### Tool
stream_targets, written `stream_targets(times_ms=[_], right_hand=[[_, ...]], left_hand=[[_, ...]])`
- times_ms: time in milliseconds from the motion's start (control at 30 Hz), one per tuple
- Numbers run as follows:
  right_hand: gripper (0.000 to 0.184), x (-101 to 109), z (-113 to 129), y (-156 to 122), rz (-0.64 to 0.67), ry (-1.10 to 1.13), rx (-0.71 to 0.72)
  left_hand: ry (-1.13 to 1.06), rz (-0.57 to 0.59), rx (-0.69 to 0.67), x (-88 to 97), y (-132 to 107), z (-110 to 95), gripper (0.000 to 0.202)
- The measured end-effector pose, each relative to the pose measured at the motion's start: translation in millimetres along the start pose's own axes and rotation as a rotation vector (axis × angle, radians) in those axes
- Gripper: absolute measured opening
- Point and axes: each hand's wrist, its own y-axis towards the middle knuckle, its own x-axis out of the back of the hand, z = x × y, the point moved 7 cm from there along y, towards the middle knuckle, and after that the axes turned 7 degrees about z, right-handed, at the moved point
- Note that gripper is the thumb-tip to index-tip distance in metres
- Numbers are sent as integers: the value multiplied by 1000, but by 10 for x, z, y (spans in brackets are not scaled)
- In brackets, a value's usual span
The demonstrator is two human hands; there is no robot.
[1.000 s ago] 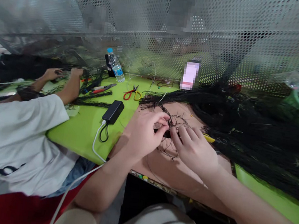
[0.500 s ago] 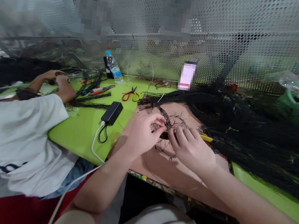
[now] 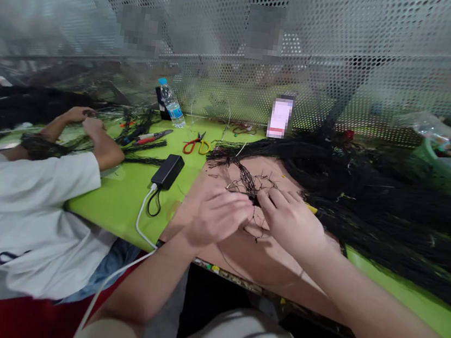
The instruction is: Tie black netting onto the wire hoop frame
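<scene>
My right hand (image 3: 293, 216) is closed around a yellow-handled tool (image 3: 311, 208), whose kind is hidden by the fingers. A thin dark shaft, seemingly part of it, reaches left between my hands. My left hand (image 3: 222, 215) lies just left of it, fingers stretched out side by side, slightly blurred, their tips near the dark shaft. A strip of black netted cord (image 3: 247, 177) runs down from the back to my fingertips. Short black cord scraps (image 3: 265, 182) lie around it on the pinkish board (image 3: 216, 247). Whether the left fingertips touch the cord is hidden.
A large heap of black netting (image 3: 370, 198) covers the right side. On the green table stand a water bottle (image 3: 171, 105), scissors (image 3: 198, 145), pliers (image 3: 153, 137), a black adapter (image 3: 168, 171) and a phone (image 3: 280, 118). A co-worker in a white shirt (image 3: 42, 190) works at left.
My left hand has gone from a pinch at the cord to stretched fingers, lower down. My right hand has stayed nearly in place. The co-worker's arm has shifted slightly right.
</scene>
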Motion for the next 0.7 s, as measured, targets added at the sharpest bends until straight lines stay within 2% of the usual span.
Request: stream_targets(times_ms=[100, 133, 200, 300, 367, 500, 600, 700], right_hand=[[16, 61, 68, -3, -38, -100, 34], [17, 72, 93, -3, -45, -130, 44], [19, 70, 145, -1, -40, -159, 66], [24, 6, 209, 3, 2, -142, 108], [26, -51, 205, 6, 38, -91, 107], [20, -107, 35, 13, 46, 53, 0], [22, -118, -189, 11, 21, 183, -130], [23, -121, -434, 0, -37, 344, -257]], left_hand=[[-129, -98, 389, -31, -26, 327, 7], [-186, -85, 486, -70, -33, 410, 10], [-259, -18, 593, -137, -12, 508, 14], [-234, 53, 605, -116, 82, 539, 14], [-246, 38, 586, -57, 146, 522, 13], [-439, -107, 682, 16, 128, 546, 14], [-559, -246, 753, 42, 50, 575, 14], [-639, -348, 764, 60, 4, 598, 18]])
